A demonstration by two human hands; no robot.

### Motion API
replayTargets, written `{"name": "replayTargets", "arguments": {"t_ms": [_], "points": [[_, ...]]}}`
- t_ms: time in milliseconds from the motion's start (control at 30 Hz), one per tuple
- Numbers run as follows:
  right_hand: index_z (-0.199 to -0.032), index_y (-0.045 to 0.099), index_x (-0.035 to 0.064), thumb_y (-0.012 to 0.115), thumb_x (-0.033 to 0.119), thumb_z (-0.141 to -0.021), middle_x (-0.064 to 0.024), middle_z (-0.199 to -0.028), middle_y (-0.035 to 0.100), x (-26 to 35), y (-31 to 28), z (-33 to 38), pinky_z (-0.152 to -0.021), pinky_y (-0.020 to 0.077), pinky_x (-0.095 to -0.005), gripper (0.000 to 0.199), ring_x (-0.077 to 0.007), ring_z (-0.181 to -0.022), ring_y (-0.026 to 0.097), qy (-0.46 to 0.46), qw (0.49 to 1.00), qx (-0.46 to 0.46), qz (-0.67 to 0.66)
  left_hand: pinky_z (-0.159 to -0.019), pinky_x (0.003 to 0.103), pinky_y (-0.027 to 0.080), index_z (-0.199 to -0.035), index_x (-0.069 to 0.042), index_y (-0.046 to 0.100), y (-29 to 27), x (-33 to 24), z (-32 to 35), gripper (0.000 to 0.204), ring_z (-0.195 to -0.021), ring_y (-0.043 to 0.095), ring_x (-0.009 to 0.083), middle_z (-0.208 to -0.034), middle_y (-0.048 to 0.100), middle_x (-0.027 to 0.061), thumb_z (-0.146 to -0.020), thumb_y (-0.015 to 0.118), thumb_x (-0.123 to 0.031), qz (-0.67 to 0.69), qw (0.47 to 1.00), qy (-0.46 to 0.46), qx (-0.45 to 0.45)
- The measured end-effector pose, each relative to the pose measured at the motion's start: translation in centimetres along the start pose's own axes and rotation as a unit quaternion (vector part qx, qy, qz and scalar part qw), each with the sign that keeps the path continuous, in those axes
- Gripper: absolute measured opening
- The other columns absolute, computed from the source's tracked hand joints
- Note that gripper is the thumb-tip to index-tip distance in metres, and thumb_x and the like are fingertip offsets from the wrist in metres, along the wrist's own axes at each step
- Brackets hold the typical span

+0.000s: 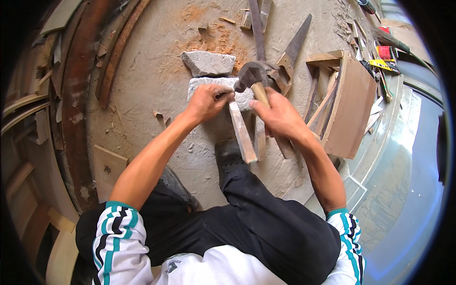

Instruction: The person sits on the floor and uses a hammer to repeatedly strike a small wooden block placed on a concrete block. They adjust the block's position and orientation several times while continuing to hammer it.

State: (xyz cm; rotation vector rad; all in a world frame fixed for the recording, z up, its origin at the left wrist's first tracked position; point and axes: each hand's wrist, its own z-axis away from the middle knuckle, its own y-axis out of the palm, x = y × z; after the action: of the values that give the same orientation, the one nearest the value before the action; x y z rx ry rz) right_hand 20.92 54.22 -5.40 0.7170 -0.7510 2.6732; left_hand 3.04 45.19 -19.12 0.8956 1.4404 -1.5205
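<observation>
My right hand (278,114) is closed around the wooden handle of a claw hammer (259,91). The dark hammer head is close to the fingertips of my left hand (208,102). My left fingers are pinched together at the far end of a narrow wooden strip (242,130); whatever small thing may be between them is too hidden to tell. That end of the strip lies over a pale stone block (195,85), while its near end points toward my shoe (227,156). A second rough stone (209,63) sits just beyond the block.
A handsaw (298,40) lies beyond the hammer, beside a long dark bar (257,33). To the right stands a wooden box (354,109). Planks and a rusty beam (76,104) line the left side. Sawdust (221,40) and wood scraps cover parts of the floor.
</observation>
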Motion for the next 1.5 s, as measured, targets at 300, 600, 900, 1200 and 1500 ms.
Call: {"name": "replayTargets", "arguments": {"t_ms": [300, 600, 900, 1200, 1500], "points": [[-0.110, 0.053, -0.0020, 0.055, 0.028, -0.097, -0.0118, -0.074, 0.061, 0.0, 1.1, 0.1, -0.051, 0.0518, -0.0370, 0.032, -0.0208, -0.050, 0.061, -0.114, 0.988, -0.098, -0.031, -0.076, 0.035, 0.054, -0.101, -0.003, 0.075, 0.8, 0.7, 1.1, 0.021, -0.086, 0.071, 0.0273, -0.095, 0.073, 0.0153, -0.087, 0.074, -0.019, -0.003, 0.999, 0.010, -0.043], [-0.114, 0.054, -0.0053, 0.059, 0.029, -0.094, -0.0172, -0.075, 0.064, 2.0, 0.3, 0.1, -0.054, 0.0530, -0.0393, 0.040, -0.0256, -0.053, 0.065, -0.078, 0.988, -0.106, -0.087, -0.074, 0.036, 0.053, -0.100, -0.003, 0.075, 0.5, 0.9, 1.0, 0.022, -0.083, 0.070, 0.0282, -0.092, 0.073, 0.0163, -0.087, 0.074, -0.020, -0.003, 0.999, 0.007, -0.042], [-0.106, 0.054, -0.0029, 0.057, 0.028, -0.095, -0.0119, -0.069, 0.060, 1.5, 0.4, -0.1, -0.050, 0.0510, -0.0366, 0.033, -0.0213, -0.050, 0.063, -0.066, 0.991, -0.062, -0.099, -0.070, 0.037, 0.052, -0.101, -0.004, 0.075, 0.4, 1.3, 1.1, 0.023, -0.077, 0.068, 0.0275, -0.088, 0.071, 0.0165, -0.087, 0.074, -0.023, -0.004, 0.999, -0.007, -0.034], [-0.098, 0.054, -0.0019, 0.056, 0.025, -0.096, -0.0044, -0.065, 0.056, 0.1, -0.3, -1.0, -0.043, 0.0475, -0.0314, 0.027, -0.0138, -0.045, 0.056, -0.043, 0.989, -0.031, -0.137, -0.076, 0.031, 0.053, -0.102, -0.003, 0.075, -0.6, 0.2, 0.4, 0.020, -0.082, 0.067, 0.0158, -0.093, 0.074, 0.0110, -0.092, 0.070, -0.020, 0.042, 0.993, -0.098, 0.052], [-0.102, 0.054, -0.0021, 0.057, 0.026, -0.097, -0.0037, -0.064, 0.056, -0.1, -0.8, -0.2, -0.042, 0.0467, -0.0305, 0.029, -0.0128, -0.045, 0.056, -0.032, 0.988, -0.015, -0.149, -0.086, 0.028, 0.051, -0.113, -0.004, 0.071, -2.5, 0.9, -0.3, 0.023, -0.092, 0.064, 0.0117, -0.100, 0.073, 0.0070, -0.095, 0.062, -0.016, 0.129, 0.981, -0.129, 0.064]]}}
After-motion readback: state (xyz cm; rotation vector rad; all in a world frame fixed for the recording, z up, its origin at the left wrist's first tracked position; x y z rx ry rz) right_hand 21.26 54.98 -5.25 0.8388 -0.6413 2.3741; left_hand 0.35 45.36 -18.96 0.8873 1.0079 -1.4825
